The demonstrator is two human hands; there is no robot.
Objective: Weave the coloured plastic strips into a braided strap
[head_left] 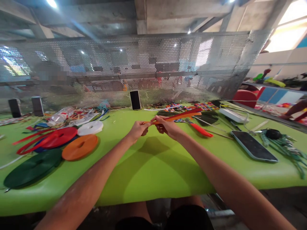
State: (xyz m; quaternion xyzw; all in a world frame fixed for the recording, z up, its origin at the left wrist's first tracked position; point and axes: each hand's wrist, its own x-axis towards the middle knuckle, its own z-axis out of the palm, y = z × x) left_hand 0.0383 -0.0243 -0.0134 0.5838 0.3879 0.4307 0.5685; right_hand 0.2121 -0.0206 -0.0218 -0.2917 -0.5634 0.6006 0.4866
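Observation:
Both hands meet above the middle of the green table (153, 179). My left hand (139, 130) pinches the near end of an orange ribbon strip (183, 115). The fingers of my right hand (166, 126) are closed on the same strip just beside it. A red ribbon strip (192, 112) lies along the orange one, and both stretch out to the right past my right hand. Just beyond that hand, scissors with red handles (200, 129) rest on the table. My fingers partly hide where the strips are gripped.
Flat ribbon rolls lie at left: red (59, 137), white (90, 127), orange (80, 147) and dark green (33, 167). A phone (254, 146) and teal cords (287, 147) lie at right. Another phone (135, 100) leans on the perforated metal screen (148, 70). A person's arm (295, 108) shows far right.

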